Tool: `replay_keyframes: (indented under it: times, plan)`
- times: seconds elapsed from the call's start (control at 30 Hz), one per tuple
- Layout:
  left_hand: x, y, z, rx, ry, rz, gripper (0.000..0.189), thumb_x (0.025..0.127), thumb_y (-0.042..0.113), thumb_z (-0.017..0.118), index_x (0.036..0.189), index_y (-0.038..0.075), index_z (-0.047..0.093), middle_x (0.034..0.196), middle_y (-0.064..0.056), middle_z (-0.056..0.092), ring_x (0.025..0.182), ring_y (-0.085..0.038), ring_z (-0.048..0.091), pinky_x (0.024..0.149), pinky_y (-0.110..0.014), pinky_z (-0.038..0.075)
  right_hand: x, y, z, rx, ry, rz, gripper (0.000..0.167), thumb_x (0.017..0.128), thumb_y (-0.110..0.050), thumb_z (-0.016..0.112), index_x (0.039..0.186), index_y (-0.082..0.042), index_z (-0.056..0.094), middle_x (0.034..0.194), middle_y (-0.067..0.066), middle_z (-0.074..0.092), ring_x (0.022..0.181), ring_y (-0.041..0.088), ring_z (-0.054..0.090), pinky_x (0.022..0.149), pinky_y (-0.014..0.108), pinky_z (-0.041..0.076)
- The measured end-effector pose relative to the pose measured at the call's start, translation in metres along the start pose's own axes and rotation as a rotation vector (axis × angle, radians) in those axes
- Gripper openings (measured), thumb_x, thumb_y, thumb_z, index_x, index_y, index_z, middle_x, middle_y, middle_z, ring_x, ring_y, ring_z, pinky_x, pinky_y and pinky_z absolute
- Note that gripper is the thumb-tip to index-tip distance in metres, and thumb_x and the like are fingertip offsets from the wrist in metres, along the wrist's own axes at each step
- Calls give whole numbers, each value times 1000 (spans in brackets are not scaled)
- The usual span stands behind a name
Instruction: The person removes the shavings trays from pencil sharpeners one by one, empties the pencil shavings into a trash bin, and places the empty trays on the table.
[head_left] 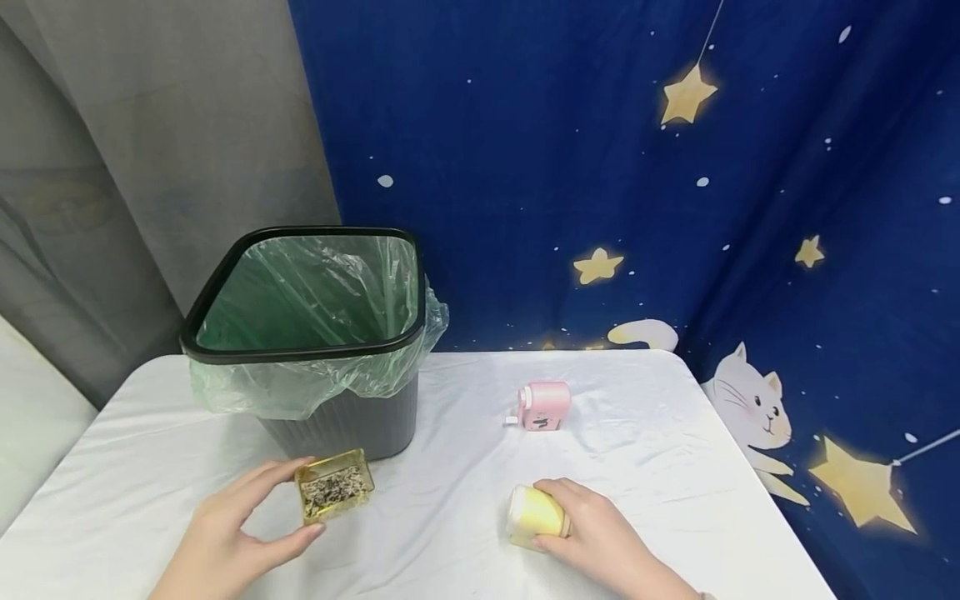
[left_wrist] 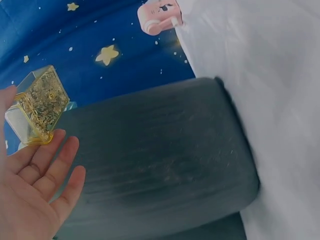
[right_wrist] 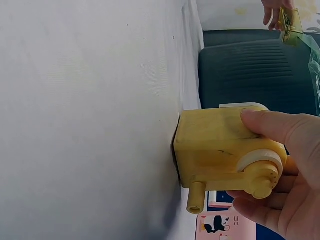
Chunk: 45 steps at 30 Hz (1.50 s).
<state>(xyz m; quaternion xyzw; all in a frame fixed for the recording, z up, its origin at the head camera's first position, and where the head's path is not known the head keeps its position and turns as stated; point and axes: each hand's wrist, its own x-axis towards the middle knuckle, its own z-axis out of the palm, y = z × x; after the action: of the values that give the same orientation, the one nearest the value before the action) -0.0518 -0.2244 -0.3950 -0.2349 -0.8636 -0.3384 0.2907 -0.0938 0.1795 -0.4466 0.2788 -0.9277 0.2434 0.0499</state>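
Clear yellow tray [head_left: 330, 467], small & rectangular, held btwn thumb & fingers of L hand [head_left: 232, 521], tilted w/ open side toward head cam; dark & pale shavings [head_left: 337, 492] spread inside. Yellow sharpener [right_wrist: 215, 145], boxy w/ rounded edges & a few dark smudges, gripped in R hand [head_left: 600, 529], tipped on its side; crank [right_wrist: 217, 181] attached, w/ hollow-ended knob [right_wrist: 197, 197]. Tray & sharpener well apart, tray to L.

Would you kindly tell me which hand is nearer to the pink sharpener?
Right. The right hand is in front of the pink sharpener, toward the person; the left hand is farther off, to its left.
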Motion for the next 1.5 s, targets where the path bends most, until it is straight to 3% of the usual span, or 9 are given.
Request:
replay_keyframes:
  times: [0.17, 0.4, 0.57, 0.73, 0.87, 1.03, 1.13, 1.23, 1.5]
  plan:
    - [1, -2, -12, 1, 16, -3, 65, 59, 27, 92, 116, 9, 67, 104, 7, 66, 98, 6, 55, 85, -6, 36, 1, -2, -3, -10, -24, 13, 54, 71, -30, 83, 117, -12, 61, 104, -9, 63, 84, 4, 56, 70, 30, 50]
    - [8, 4, -29, -5, -13, -39, 69, 49, 2, 90, 114, 6, 67, 105, 6, 65, 98, 6, 54, 86, -7, 37, 4, -3, -10, -79, -51, 11, 63, 77, -48, 75, 124, -8, 61, 112, 1, 66, 98, 17, 63, 81, 39, 52]
    - [16, 7, -38, -11, -1, -50, 68, 48, -4, 89, 111, 6, 68, 105, 3, 65, 99, 5, 55, 86, -8, 37, 10, -2, -20, -113, 49, -14, 56, 86, -54, 63, 121, -10, 63, 113, 1, 67, 103, 20, 63, 85, 41, 51]
    - [23, 7, -45, -29, 40, -44, 72, 45, -6, 88, 113, 5, 68, 110, 10, 65, 102, 6, 55, 89, -8, 36, 20, -4, -37, -79, 154, -11, 43, 88, -42, 67, 117, -11, 66, 110, -2, 68, 99, 16, 64, 82, 38, 53]
    - [29, 5, -50, -48, 75, -29, 70, 46, 0, 91, 113, 3, 69, 110, 12, 65, 102, 6, 56, 90, -8, 36, 30, -7, -53, -37, 217, -25, 34, 89, -33, 69, 116, -12, 67, 107, -5, 67, 91, 11, 64, 75, 35, 54]
    - [39, 3, -57, -56, 99, 37, 59, 63, 29, 90, 110, -1, 68, 103, 8, 68, 100, 3, 58, 93, -11, 37, 45, -12, -77, 19, 291, -60, 29, 88, -22, 70, 114, -9, 67, 107, -3, 68, 88, 11, 64, 68, 31, 54]
    - [44, 4, -63, -33, 89, 26, 59, 59, 16, 91, 111, 0, 68, 98, 8, 68, 96, 3, 58, 93, -11, 36, 54, -16, -91, 72, 346, -78, 25, 87, -16, 71, 110, -7, 68, 103, -1, 68, 83, 8, 64, 64, 28, 53]
    - [49, 6, -69, -11, 86, -15, 70, 45, -10, 86, 112, 1, 68, 94, 13, 66, 92, 5, 57, 92, -9, 35, 62, -20, -101, 116, 382, -92, 20, 87, -11, 70, 107, -6, 68, 99, -1, 68, 78, 5, 62, 66, 25, 53]
    - [57, 4, -78, -49, 153, -56, 68, 45, -19, 82, 109, -3, 69, 95, 16, 67, 92, 4, 58, 90, -8, 36, 79, -37, -115, 279, 401, -41, 15, 90, -8, 67, 105, -6, 70, 94, 0, 69, 72, 10, 60, 64, 25, 51]
